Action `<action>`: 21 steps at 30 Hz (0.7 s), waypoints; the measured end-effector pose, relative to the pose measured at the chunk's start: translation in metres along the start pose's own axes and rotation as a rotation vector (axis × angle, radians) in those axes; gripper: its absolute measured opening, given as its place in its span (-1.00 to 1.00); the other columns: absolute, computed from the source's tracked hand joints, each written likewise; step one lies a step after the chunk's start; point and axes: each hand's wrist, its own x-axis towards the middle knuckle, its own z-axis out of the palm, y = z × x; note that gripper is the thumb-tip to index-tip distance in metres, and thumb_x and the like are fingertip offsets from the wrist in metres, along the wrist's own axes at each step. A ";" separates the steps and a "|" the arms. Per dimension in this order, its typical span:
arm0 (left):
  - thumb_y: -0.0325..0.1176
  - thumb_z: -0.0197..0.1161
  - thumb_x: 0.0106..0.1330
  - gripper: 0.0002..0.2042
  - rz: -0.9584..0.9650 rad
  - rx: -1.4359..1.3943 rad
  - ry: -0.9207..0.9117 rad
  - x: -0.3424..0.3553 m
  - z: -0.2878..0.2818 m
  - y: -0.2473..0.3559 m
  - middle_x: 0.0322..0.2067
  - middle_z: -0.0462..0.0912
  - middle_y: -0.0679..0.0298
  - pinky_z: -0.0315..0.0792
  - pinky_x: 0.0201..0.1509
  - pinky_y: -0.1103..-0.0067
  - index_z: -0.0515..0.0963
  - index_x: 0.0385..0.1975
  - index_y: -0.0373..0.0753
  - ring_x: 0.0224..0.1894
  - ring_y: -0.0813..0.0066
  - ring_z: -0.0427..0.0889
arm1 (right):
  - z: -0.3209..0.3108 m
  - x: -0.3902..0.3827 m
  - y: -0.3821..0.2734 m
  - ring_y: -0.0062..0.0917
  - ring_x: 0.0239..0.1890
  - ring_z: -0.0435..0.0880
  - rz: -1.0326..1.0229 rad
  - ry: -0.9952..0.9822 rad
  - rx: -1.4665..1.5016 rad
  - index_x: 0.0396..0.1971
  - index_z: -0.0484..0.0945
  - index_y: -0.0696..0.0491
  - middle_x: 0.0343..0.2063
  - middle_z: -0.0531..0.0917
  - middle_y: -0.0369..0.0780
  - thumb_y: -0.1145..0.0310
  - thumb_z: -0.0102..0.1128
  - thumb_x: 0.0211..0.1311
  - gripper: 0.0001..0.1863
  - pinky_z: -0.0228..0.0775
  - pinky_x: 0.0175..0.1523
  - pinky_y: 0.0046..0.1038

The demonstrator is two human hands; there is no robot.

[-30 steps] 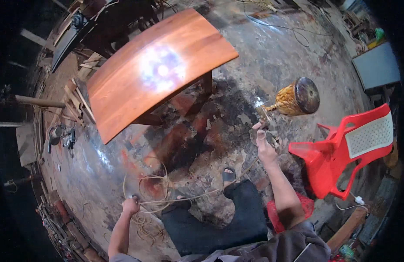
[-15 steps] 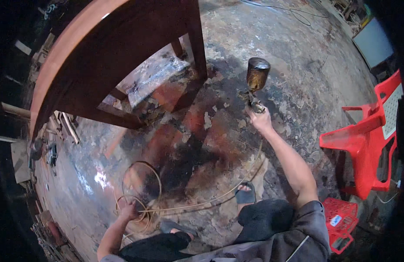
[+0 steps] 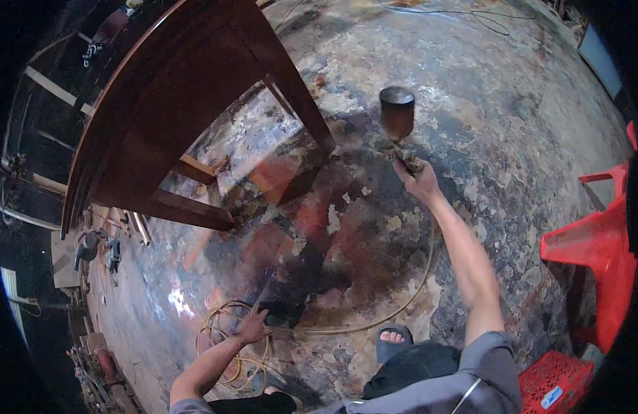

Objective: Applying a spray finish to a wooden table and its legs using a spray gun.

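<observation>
My right hand point(image 3: 419, 181) is closed round the handle of a spray gun point(image 3: 402, 153). Its dark cup point(image 3: 397, 114) sits on top, brownish toward the bottom, and the gun is held out over the floor. A thin yellowish hose point(image 3: 374, 324) curves from below this hand across to my left. There my left hand point(image 3: 251, 326) is closed on the hose beside its loose coils point(image 3: 219, 334), some fingers partly stretched; the exact grip is small and partly hidden. Beyond, to the left, stands a dark brown wooden table point(image 3: 188, 103) with a curved top edge.
A red plastic chair point(image 3: 595, 255) stands at the right, with a red plastic basket point(image 3: 557, 383) below it. Wood pieces and tools point(image 3: 102, 248) lie along the left. A dark cable point(image 3: 495, 21) crosses the far floor. My sandalled foot point(image 3: 393, 343) is near the hose.
My left hand has moved right and slightly up, and the hose coils beside it have changed shape. The right hand keeps the spray gun. The view has shifted, showing more of the left side.
</observation>
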 end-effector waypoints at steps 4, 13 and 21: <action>-0.05 0.44 0.10 -0.27 -0.089 0.054 -0.036 0.001 0.002 0.006 0.40 0.13 -0.17 0.27 0.37 0.11 0.38 0.27 -0.23 0.35 -0.21 0.29 | -0.006 -0.003 -0.023 -0.71 -0.44 0.50 0.152 -0.004 0.496 -0.36 0.59 0.12 -0.51 0.61 -0.30 0.12 0.29 0.34 -0.67 0.32 -0.36 -0.52; 0.10 0.19 0.23 -0.38 -0.208 0.357 -0.074 -0.025 0.028 -0.060 0.30 0.37 -0.01 0.16 0.39 0.03 0.44 0.23 -0.11 0.40 -0.09 0.20 | 0.003 -0.003 -0.164 -0.73 -0.67 0.30 -0.332 0.114 0.638 -0.04 0.47 0.14 -0.35 0.61 -0.19 -0.33 0.02 0.31 -0.28 0.14 -0.56 -0.66; 0.09 0.11 0.30 -0.50 -0.143 0.346 -0.262 -0.062 0.037 -0.097 0.19 0.47 -0.05 0.32 0.32 0.16 0.60 0.01 -0.19 0.31 -0.01 0.37 | 0.024 -0.003 -0.181 -0.77 -0.67 0.22 -0.188 0.066 0.689 -0.12 0.44 0.10 -0.38 0.51 -0.29 -0.21 0.09 0.36 -0.42 0.08 -0.55 -0.68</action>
